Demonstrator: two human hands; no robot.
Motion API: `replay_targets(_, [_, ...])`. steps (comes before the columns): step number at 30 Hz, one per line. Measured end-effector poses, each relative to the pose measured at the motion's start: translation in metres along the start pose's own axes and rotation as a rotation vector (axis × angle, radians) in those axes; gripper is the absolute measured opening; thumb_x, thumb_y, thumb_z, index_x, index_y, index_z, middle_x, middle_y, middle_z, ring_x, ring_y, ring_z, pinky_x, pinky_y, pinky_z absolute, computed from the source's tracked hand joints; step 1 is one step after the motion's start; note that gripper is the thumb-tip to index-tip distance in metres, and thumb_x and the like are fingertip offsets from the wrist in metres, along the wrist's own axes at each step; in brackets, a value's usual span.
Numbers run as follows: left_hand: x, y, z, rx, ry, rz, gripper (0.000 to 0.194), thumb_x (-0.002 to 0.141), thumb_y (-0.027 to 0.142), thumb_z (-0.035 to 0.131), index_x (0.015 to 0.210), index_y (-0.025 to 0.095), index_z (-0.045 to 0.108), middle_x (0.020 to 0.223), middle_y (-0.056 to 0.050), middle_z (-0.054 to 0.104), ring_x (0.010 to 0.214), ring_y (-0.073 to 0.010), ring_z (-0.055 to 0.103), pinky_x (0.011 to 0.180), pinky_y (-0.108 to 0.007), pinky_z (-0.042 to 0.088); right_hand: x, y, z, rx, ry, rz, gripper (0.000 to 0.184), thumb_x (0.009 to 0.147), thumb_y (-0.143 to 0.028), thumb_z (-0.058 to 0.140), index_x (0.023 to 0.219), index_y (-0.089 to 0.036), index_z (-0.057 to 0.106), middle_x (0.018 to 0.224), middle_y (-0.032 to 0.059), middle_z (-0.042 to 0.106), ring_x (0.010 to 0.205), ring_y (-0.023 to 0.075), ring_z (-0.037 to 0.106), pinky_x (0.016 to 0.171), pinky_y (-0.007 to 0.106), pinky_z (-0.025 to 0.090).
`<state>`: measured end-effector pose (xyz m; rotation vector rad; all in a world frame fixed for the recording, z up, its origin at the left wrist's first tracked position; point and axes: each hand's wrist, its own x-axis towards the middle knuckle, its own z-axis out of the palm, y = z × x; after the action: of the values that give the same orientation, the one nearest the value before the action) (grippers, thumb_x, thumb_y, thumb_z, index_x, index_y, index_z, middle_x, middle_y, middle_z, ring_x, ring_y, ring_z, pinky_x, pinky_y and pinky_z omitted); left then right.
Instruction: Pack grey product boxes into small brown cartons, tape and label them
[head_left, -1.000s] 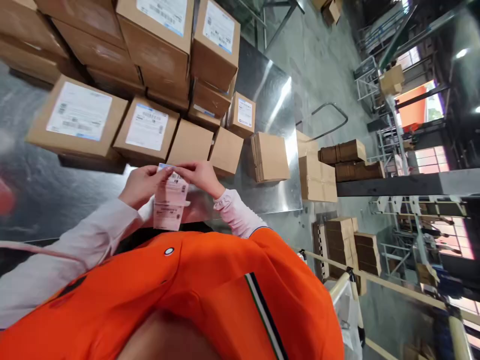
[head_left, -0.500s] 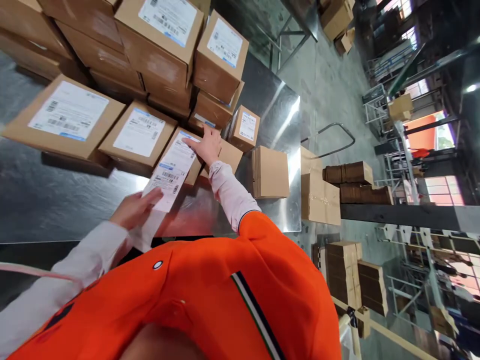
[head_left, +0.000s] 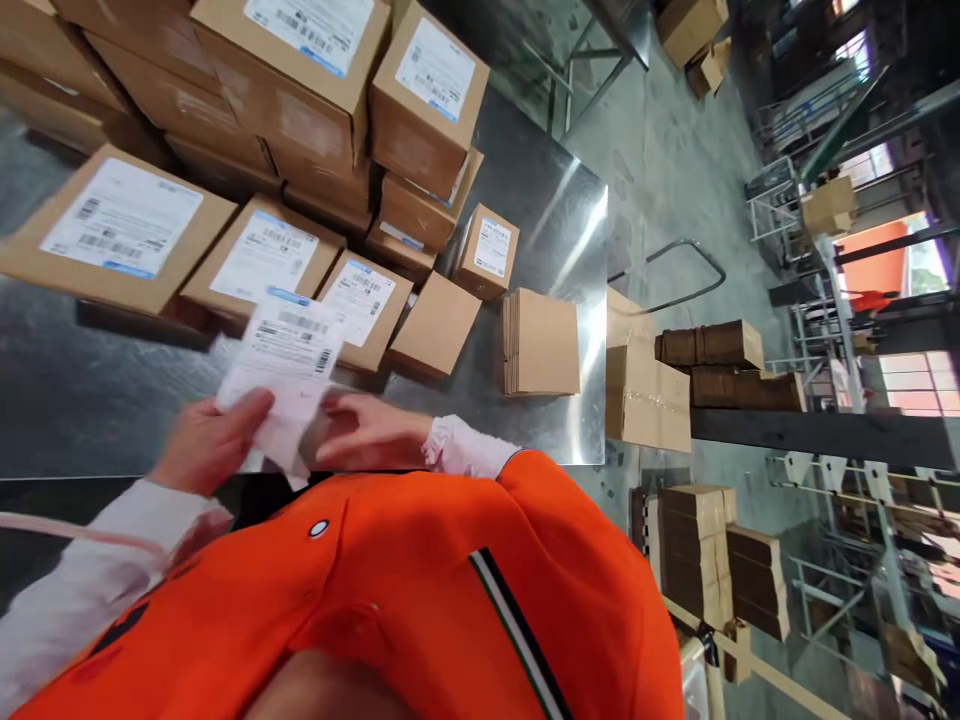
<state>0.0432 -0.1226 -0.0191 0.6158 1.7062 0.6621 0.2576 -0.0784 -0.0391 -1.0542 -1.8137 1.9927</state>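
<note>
My left hand (head_left: 206, 440) is closed on a strip of white shipping labels (head_left: 283, 360), held just above the near edge of a steel table (head_left: 540, 220). My right hand (head_left: 364, 432) is beside it, its fingers touching the strip's lower end, and it is blurred by motion. Just beyond the strip lies a small cardboard box with a fresh label (head_left: 365, 308), and to its right sits a plain unlabelled box (head_left: 435, 325).
Stacks of labelled cardboard boxes (head_left: 300, 90) fill the table's far side. A pile of flat cartons (head_left: 541, 340) lies at the right end. Beyond the table edge stand more cartons (head_left: 649, 385), a cart handle (head_left: 675, 270), shelving and a concrete floor.
My right hand stuck a label onto the small box, then pulled back to the label strip. My left hand kept the strip and shifted slightly left.
</note>
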Motion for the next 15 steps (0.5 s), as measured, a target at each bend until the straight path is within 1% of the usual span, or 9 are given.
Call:
replay_targets(2, [0.005,0.012,0.022,0.092,-0.149,0.029,0.053,0.050,0.062,0.086,0.077,0.021,0.067,0.066,-0.005,0.066,0.077,-0.0277,0.064,0.058,-0.031,0.049,-0.016,0.004,0.003,0.161,0.351,0.084,0.034,0.096,-0.029,0.082,0.127,-0.015,0.079,0.126,0.0102,0.082,0.117,0.0226,0.080,0.108,0.037,0.064])
replay_targets(3, [0.009,0.019,0.034,0.107,-0.227,0.057,0.057,0.046,0.062,0.088,0.078,0.019,0.068,0.071,-0.006,0.069,0.083,-0.0286,0.066,0.062,-0.031,0.051,-0.022,0.005,0.002,0.218,0.495,0.114,0.028,0.102,-0.029,0.075,0.126,-0.016,0.079,0.128,0.0096,0.082,0.119,0.0212,0.079,0.110,0.037,0.063])
replay_targets(4, [0.014,0.026,0.045,0.101,-0.296,0.090,0.063,0.044,0.064,0.089,0.082,0.018,0.069,0.078,-0.006,0.072,0.090,-0.0292,0.068,0.069,-0.031,0.054,-0.027,0.005,-0.001,0.268,0.604,0.140,0.024,0.103,-0.030,0.074,0.122,-0.017,0.081,0.126,0.0082,0.082,0.119,0.0206,0.078,0.111,0.037,0.062])
replay_targets(5, [0.019,0.034,0.056,0.079,-0.346,0.118,0.067,0.044,0.065,0.089,0.087,0.017,0.070,0.085,-0.006,0.075,0.096,-0.0288,0.068,0.077,-0.032,0.056,-0.032,0.004,-0.005,0.293,0.654,0.163,0.022,0.100,-0.030,0.077,0.117,-0.018,0.083,0.121,0.0068,0.083,0.116,0.0207,0.079,0.111,0.037,0.062])
replay_targets(6, [0.024,0.040,0.066,0.052,-0.373,0.141,0.069,0.047,0.067,0.089,0.091,0.016,0.070,0.091,-0.007,0.076,0.099,-0.0270,0.068,0.082,-0.032,0.057,-0.036,0.003,-0.011,0.289,0.638,0.182,0.021,0.094,-0.030,0.083,0.111,-0.017,0.084,0.114,0.0059,0.084,0.109,0.0211,0.080,0.108,0.037,0.063])
replay_targets(7, [0.029,0.046,0.077,0.033,-0.381,0.152,0.069,0.049,0.066,0.089,0.092,0.015,0.070,0.091,-0.007,0.076,0.097,-0.0248,0.067,0.084,-0.031,0.056,-0.040,0.001,-0.019,0.277,0.600,0.204,0.022,0.089,-0.029,0.089,0.106,-0.016,0.084,0.104,0.0050,0.084,0.099,0.0208,0.080,0.103,0.037,0.064])
replay_targets(9, [0.035,0.054,0.096,0.024,-0.362,0.144,0.065,0.051,0.062,0.091,0.087,0.013,0.070,0.084,-0.008,0.075,0.085,-0.0208,0.063,0.078,-0.030,0.054,-0.048,-0.003,-0.038,0.267,0.608,0.250,0.026,0.082,-0.025,0.094,0.102,-0.013,0.084,0.089,0.0021,0.081,0.081,0.0164,0.075,0.091,0.032,0.064])
replay_targets(12, [0.037,0.056,0.119,0.037,-0.356,0.134,0.056,0.056,0.057,0.090,0.083,0.012,0.072,0.075,-0.007,0.072,0.073,-0.0184,0.059,0.067,-0.029,0.050,-0.056,-0.010,-0.070,0.233,0.692,0.267,0.023,0.088,-0.022,0.089,0.106,-0.010,0.082,0.083,-0.0009,0.077,0.071,0.0082,0.066,0.076,0.020,0.057])
replay_targets(15, [0.032,0.052,0.134,0.063,-0.356,0.155,0.051,0.061,0.056,0.087,0.082,0.011,0.073,0.067,-0.005,0.068,0.064,-0.0175,0.056,0.060,-0.029,0.047,-0.061,-0.012,-0.094,0.143,0.629,0.273,0.018,0.093,-0.022,0.083,0.101,-0.006,0.083,0.072,-0.0028,0.070,0.062,0.0058,0.057,0.064,0.017,0.047])
